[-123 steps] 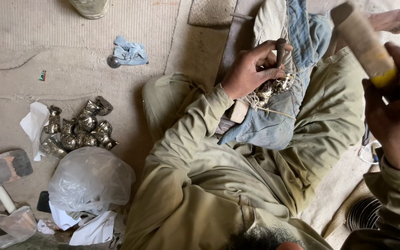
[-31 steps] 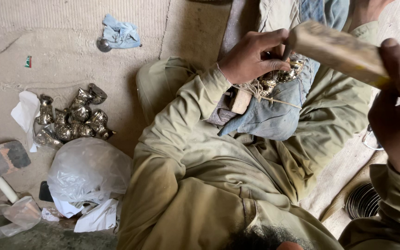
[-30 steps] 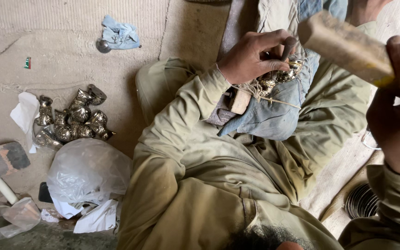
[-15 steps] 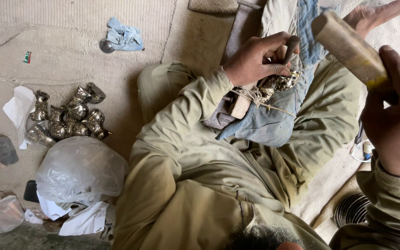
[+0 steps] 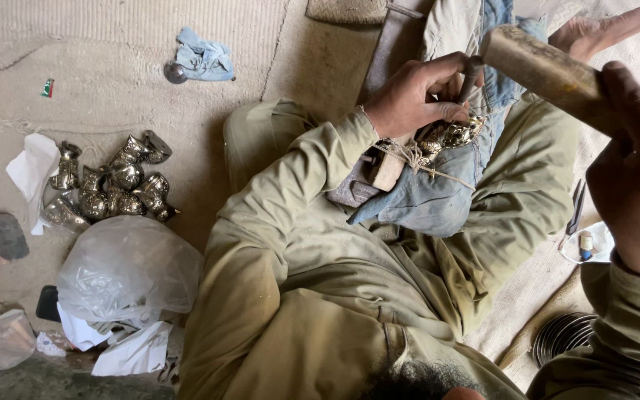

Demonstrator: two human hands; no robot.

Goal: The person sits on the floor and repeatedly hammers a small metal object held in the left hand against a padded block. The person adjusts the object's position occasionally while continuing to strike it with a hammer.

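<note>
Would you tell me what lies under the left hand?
Under the left hand sits a shiny metal piece on blue denim cloth, with twine beside it. The hand hides the piece's upper part.

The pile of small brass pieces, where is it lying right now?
In the head view the pile of small brass pieces lies on the floor at the left, between a white paper scrap and the clear plastic bag just below it.
</note>
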